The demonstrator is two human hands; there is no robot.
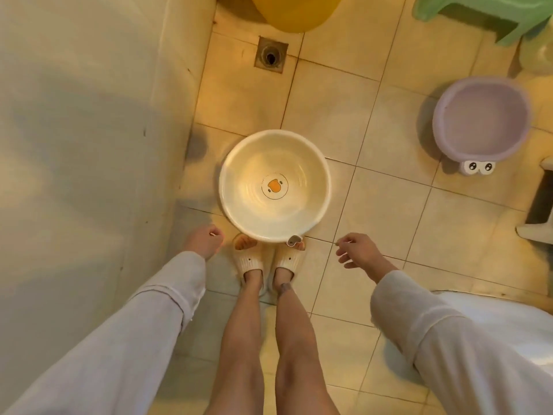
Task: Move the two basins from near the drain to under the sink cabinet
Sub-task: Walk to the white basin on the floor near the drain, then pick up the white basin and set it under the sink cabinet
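Observation:
A cream round basin [239, 211] with an orange duck print on its bottom sits on the tiled floor right in front of my slippered feet. A purple basin [478, 121] with cartoon eyes on its near rim sits farther right. The square floor drain [271, 55] lies beyond the cream basin. My left hand [205, 240] hovers just left of the cream basin's near rim, fingers curled and empty. To the right of that rim is my right hand [359, 250], fingers loosely apart, holding nothing.
A pale wall [89, 145] runs along the left. A yellow tub [296, 10] stands beyond the drain, a green plastic stool [484, 16] at the top right. A white rounded fixture [508, 319] sits at the lower right, a white frame [538, 205] at the right edge.

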